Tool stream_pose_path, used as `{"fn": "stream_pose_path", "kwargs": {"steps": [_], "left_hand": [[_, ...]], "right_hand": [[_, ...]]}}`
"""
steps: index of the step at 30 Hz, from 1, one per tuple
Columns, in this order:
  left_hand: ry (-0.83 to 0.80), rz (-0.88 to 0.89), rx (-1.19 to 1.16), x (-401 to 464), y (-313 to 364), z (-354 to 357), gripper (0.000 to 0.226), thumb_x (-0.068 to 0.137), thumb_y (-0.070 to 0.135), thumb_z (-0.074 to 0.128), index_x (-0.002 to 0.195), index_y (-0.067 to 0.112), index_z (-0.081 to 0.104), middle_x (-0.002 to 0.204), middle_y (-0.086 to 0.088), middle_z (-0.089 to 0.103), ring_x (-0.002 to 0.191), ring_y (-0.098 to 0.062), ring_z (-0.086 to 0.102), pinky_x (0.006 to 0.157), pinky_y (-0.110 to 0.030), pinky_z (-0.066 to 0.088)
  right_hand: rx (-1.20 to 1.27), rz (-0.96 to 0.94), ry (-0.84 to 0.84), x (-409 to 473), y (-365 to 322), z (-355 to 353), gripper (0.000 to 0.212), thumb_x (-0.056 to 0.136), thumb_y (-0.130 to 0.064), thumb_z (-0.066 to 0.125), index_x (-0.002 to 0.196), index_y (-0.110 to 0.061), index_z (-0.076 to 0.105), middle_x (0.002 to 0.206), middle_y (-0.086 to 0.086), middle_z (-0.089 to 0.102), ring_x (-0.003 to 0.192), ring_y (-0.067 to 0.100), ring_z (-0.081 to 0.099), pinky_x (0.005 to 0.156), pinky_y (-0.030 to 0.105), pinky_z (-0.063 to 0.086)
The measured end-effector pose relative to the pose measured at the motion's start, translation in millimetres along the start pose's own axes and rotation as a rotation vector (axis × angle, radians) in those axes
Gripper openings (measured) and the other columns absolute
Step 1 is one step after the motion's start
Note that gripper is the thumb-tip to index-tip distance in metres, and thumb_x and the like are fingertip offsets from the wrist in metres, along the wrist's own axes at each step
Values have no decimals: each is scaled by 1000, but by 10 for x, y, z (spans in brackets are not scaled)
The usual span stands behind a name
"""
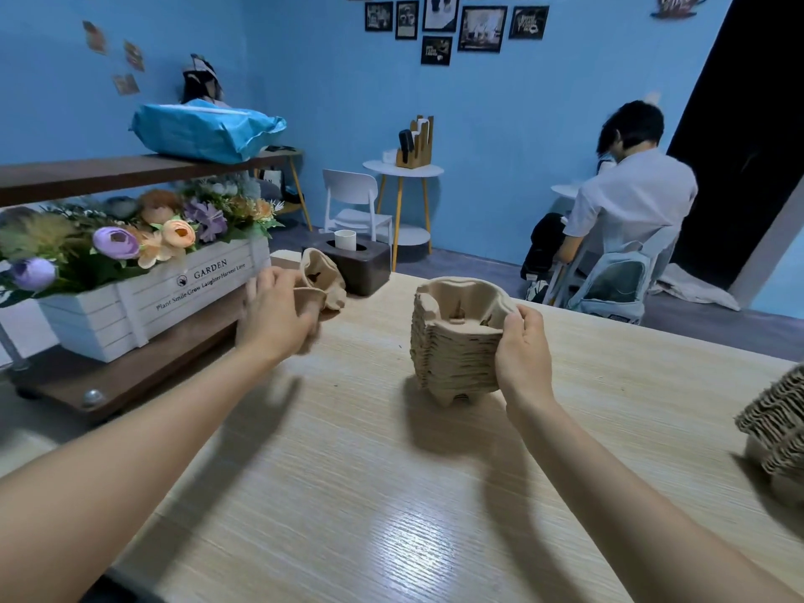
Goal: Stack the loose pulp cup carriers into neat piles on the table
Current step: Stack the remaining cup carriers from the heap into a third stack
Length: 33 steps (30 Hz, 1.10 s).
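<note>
on the wooden table (391,493), right hand (522,354) grips the upright carrier stack (457,341), left hand (274,315) grips a loose carrier (322,276).

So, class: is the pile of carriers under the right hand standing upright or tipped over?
Upright. The pile of carriers stands on its feet on the table, top cup pocket facing up, while the right hand grips its side.

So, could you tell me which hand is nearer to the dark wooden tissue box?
Left. The left hand grips a loose carrier beside the tissue box; the right hand holds the carrier stack, farther away.
</note>
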<state>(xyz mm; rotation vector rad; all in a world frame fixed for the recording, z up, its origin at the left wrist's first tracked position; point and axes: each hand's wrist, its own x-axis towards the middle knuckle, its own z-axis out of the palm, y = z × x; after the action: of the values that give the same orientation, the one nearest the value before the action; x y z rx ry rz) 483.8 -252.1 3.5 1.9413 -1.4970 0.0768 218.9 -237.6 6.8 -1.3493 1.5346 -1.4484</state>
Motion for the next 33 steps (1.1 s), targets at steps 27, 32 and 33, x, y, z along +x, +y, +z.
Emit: {"fn": "stream_pose_path", "kwargs": {"steps": [27,32,33], "left_hand": [[-196,202,-25,-258,135,137,35,93,38,53,120,17,58,122,-2,51,112,-20,50,92,-38,44],[-451,21,74,-55,-56,293,50,94,34,52,137,10,42,136,-12,50,120,-29,49,96,-38,42],[-448,9,59,-57,-68,299,44,94,33,52,130,10,48,128,-12,55,113,-29,54,90,-37,43]], "right_hand": [[21,111,-5,3,42,-38,28,100,-30,25,112,-17,47,87,-6,47,93,20,46,84,44,44],[15,110,-21,42,68,-49,34,99,-31,26,119,-15,48,86,-7,47,94,20,46,83,43,43],[13,110,-24,52,76,-48,35,99,-32,26,120,-15,48,86,-7,48,93,20,46,83,43,43]]}}
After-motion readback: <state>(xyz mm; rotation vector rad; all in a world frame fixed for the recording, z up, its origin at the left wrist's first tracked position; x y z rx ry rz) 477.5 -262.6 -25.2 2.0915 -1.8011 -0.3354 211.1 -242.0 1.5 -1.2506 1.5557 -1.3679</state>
